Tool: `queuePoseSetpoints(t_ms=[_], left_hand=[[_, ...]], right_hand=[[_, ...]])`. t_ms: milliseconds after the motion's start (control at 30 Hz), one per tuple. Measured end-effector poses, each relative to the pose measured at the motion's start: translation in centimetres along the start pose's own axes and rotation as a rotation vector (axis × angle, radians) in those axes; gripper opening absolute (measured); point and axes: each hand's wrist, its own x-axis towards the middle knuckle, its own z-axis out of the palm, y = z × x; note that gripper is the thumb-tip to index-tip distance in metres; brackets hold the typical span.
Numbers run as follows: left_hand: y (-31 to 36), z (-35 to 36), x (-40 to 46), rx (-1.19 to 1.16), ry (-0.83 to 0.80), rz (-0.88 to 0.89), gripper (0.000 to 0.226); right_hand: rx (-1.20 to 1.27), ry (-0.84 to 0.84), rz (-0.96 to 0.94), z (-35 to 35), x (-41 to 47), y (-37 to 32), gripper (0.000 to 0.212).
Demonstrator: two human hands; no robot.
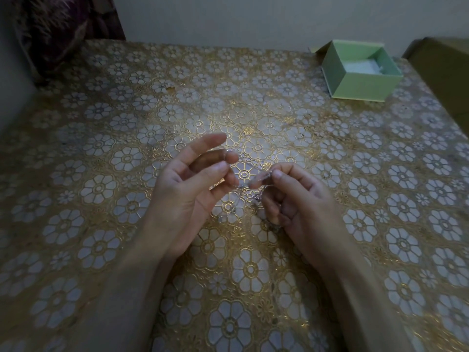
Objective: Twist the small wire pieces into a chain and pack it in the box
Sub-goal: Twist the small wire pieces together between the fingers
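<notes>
Landmark: the green box point(360, 72) at the far right of the desk point(101, 153).

Far left of the box, at the desk's back corner, a dark patterned cloth point(63, 29) hangs, uninvolved.

Left hand point(187, 189), well near-left of the box, palm up over the desk. Index finger stretched out, other fingers loosely bent, tips reaching toward the right hand. Whether thumb and fingertip actually pinch the wire end is too blurred to tell. Likely steadying one end so the other hand can twist.

Wire chain point(257, 195), between the hands, well apart from the box: thin, silvery, hard to see. A short stretch runs between the fingertips; beaded-looking links dangle below the right hand toward the desk. Held up off the desk, probably so links hang free while joined.

Right hand point(294, 196), nearer the box but clearly apart: thumb and index finger pinch the wire, remaining fingers curled in.

Box: lid off or folded back, open side up, pale lining or paper inside, no chain in it. Packing not yet done.

Right of the box, a brown cardboard carton point(441, 69) at the frame edge.
</notes>
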Motion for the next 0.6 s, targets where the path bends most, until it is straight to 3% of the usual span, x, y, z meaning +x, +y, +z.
queuePoseSetpoints(t_ms=[233, 400, 600], left_hand=[[-0.39, 0.64, -0.26, 0.205, 0.036, 0.032, 0.031], [-0.34, 0.75, -0.18, 0.203, 0.112, 0.067, 0.03], [-0.31, 0.76, -0.2, 0.153, 0.086, 0.074, 0.029]], right_hand=[[-0.028, 0.019, 0.049, 0.2, 0.17, 0.46, 0.012], [-0.093, 0.051, 0.079, 0.39, 0.15, 0.38, 0.015], [-0.19, 0.03, 0.094, 0.22, 0.11, 0.5, 0.009]])
